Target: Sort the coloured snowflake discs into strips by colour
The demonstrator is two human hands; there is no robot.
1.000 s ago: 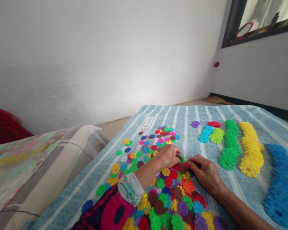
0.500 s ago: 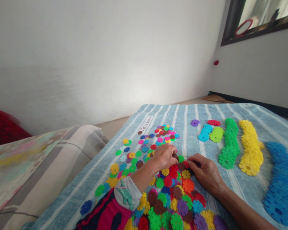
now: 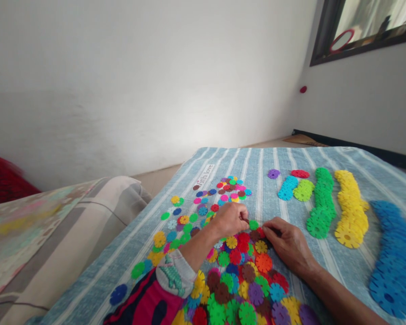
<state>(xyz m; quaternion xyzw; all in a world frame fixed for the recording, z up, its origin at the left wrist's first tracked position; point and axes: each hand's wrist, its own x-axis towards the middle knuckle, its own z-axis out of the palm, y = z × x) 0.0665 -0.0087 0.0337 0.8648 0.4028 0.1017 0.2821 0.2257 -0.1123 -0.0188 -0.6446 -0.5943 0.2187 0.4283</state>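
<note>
Over the middle of a pile of notched, flower-shaped plastic discs (image 3: pixel 232 284) in mixed colours, my left hand (image 3: pixel 230 219) has its fingers curled into a pinch; what they hold, if anything, is hidden. My right hand (image 3: pixel 287 241) reaches in from the right side. Its thumb and forefinger are pressed together at the pile's edge, beside a red disc (image 3: pixel 261 232) and a brown disc (image 3: pixel 255 235). I cannot make out what is between those fingertips. A green disc (image 3: pixel 253 225) lies between the two hands.
On the striped blue cloth (image 3: pixel 257 164), overlapping rows of green discs (image 3: pixel 321 203), yellow discs (image 3: pixel 350 210) and blue discs (image 3: pixel 390 262) lie to the right. Light blue (image 3: pixel 287 188), lime (image 3: pixel 303 190), red (image 3: pixel 300 173) and purple (image 3: pixel 274 174) discs lie beside them. A bed (image 3: pixel 88 225) stands left.
The view has shifted slightly. The brown disc seen at my left fingertips is now mostly hidden. Both hands stay in nearly the same place.
</note>
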